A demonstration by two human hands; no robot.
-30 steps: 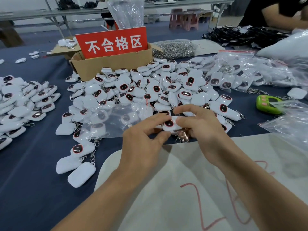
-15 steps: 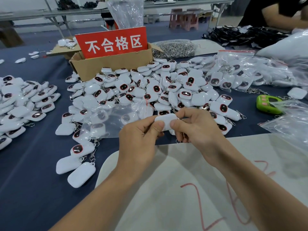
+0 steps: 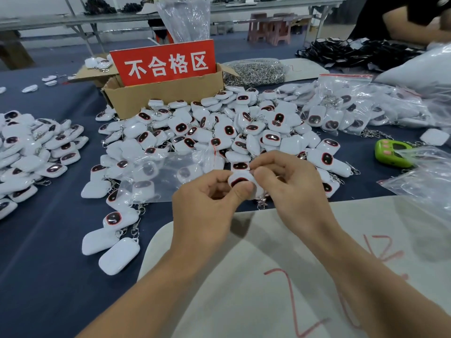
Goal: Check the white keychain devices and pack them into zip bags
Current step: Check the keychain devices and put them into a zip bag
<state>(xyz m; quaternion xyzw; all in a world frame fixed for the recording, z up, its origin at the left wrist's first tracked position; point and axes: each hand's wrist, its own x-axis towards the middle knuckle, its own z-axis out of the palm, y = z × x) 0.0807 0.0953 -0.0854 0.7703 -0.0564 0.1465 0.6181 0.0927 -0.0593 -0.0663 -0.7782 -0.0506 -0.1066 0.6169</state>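
Smooth rounded white keychain device (image 3: 241,181), seemingly plastic

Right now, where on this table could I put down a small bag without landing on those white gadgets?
The pale sheet with red scrawl under the hands is bare. So is the dark blue cloth at the near left, and the strip between the left heap of white devices and the middle heap. Around the brown cardboard box and green gadget it is crowded.

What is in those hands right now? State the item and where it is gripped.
One white keychain device, pinched between both hands: the left hand grips its near-left edge, the right hand its right side. Its clip dangles below.
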